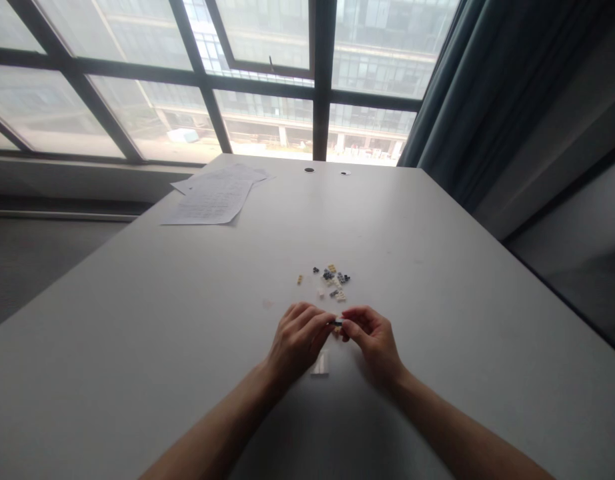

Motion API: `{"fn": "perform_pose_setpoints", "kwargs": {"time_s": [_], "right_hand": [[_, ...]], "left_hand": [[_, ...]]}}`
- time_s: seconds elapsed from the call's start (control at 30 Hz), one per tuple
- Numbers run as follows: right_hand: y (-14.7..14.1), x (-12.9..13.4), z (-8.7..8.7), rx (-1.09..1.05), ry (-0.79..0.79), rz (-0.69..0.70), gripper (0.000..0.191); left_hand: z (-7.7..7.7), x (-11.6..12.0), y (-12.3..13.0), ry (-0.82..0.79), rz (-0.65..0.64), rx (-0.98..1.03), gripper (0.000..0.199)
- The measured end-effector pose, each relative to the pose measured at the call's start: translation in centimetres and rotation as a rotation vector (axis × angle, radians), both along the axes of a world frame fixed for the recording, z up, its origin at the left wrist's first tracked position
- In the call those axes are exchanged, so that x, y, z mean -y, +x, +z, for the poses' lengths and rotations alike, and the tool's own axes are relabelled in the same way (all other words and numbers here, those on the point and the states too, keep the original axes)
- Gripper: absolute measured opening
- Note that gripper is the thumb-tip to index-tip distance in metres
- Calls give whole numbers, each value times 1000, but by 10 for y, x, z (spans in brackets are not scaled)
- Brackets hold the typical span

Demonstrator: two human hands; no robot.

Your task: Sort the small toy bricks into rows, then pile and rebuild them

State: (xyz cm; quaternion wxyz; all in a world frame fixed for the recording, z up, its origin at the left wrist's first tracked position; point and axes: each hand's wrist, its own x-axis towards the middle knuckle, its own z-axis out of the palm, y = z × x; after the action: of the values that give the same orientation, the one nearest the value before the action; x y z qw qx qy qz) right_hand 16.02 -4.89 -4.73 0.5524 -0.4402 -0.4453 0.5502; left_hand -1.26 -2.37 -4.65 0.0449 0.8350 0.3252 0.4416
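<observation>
My left hand and my right hand meet just short of a scatter of small toy bricks. Between their fingertips is a small dark building brick, pinched from both sides. Some yellow shows right below it, partly covered by the fingers; I cannot tell whether it is joined on. Beyond the hands lie several loose bricks, dark grey, white and yellow. A single yellow brick sits apart on the left. Under my left wrist a pale, clear flat piece is partly hidden.
The white table stretches away to a large window. Printed paper sheets overlap at its far left edge. Two round cable holes are near the far edge. A dark curtain hangs at the right.
</observation>
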Motion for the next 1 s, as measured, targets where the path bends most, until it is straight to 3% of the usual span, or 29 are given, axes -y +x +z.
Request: {"fn": "perform_pose_setpoints", "kwargs": {"time_s": [0.4, 0.77, 0.87, 1.0], "right_hand": [[5, -2, -8, -175, -39, 168, 25], [9, -6, -5, -153, -99, 301, 39], [14, -8, -3, -52, -40, 300, 37], [21, -13, 1, 394, 168, 170, 36]], "left_hand": [[0, 1, 1, -16, -119, 87, 21], [-3, -1, -1, 32, -63, 35, 19], [-2, 0, -1, 42, -23, 24, 19], [0, 0, 1, 34, 64, -44, 13]]}}
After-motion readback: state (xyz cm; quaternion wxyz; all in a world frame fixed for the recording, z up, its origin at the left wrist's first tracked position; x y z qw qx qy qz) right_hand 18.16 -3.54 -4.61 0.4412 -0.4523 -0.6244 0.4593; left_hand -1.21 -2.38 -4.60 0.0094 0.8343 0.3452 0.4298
